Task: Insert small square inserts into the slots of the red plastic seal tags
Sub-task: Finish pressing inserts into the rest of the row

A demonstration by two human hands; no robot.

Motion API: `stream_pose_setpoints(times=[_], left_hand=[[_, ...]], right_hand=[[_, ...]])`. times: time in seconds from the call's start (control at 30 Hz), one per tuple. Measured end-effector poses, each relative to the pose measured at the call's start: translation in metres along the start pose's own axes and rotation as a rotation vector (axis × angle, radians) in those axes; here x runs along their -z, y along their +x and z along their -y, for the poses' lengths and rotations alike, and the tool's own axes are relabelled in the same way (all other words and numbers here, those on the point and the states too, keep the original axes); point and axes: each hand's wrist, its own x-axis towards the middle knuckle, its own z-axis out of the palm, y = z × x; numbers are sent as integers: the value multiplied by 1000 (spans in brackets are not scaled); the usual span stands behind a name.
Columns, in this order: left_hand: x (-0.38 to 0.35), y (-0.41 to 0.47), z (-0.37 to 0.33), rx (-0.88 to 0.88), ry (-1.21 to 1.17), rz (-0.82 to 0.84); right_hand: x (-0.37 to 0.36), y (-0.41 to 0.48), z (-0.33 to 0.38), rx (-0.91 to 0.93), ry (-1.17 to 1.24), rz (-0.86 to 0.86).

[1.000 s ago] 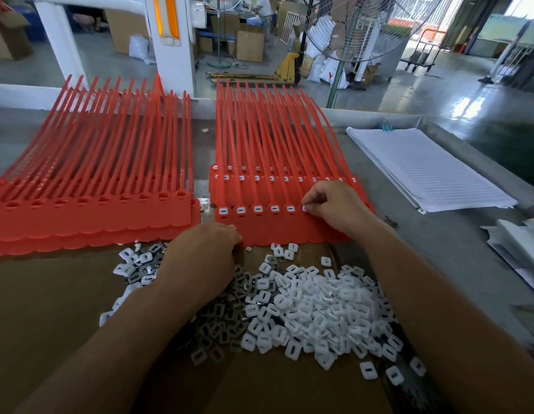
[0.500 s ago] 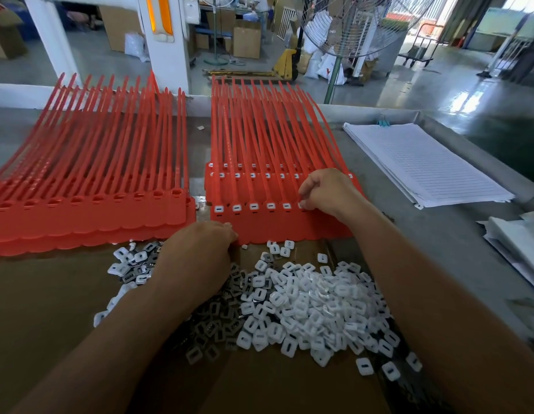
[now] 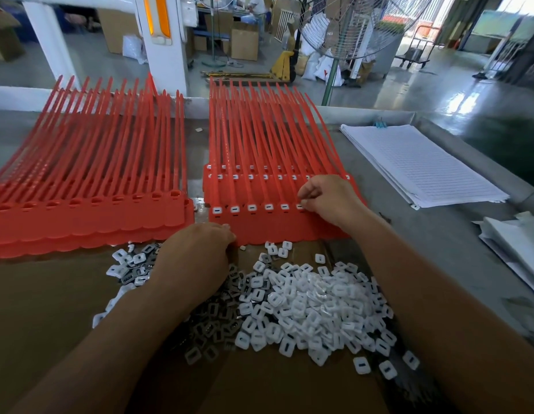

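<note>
Head view, and we're mid-row on the right-hand stack of red plastic seal tags (image 3: 277,231), lying on the grey counter (image 3: 438,249) with the long tails fanned away. On the top strip's front row, five slots from the left end already show white squares, and a sixth is going in right now. Whatever lies further right along that row is hidden behind the hand, so I can't tell how many slots are left there. The rows peeking out behind on this stack all show white too, so those look finished.

Over on the left, the second stack of red seal tags (image 3: 89,216) has every visible slot open and dark. That batch is untouched, with all of it to go. There's plenty of stock as well: the heap of small white square plastic inserts (image 3: 313,306) sits on the brown cardboard sheet (image 3: 50,309), just in front of both stacks. I'd call it well under way, nowhere near done.

Now the hands. First the right hand (image 3: 328,198): its fingers are curled tight, with thumb and forefinger tips pinched on the sixth insert (image 3: 300,207), pressing it at its slot. Then the left hand (image 3: 194,258): knuckles to the camera and fingers curled under, resting where the near edge of the right stack meets the heap. The palm is hidden, so I can't tell whether it holds any inserts.
</note>
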Motion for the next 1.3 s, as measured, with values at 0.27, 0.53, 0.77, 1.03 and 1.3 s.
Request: stream_pose_setpoints(times=[0.27,0.53,0.77,1.03,1.3], left_hand=[[0,3,0,28,1,22],[2,2,0,26,-9,28],[1,3,-1,29,-27,39],[-1,3,0,41,-35,39],[0,3,-1,36,-34,34]], right_hand=[[3,-19,-13,117,19,21],[18,-35,-11,205,79,109],[30,-50,-2,253,42,478],[22,-52,2,233,-60,642],[22,-53,3,262,-70,605]])
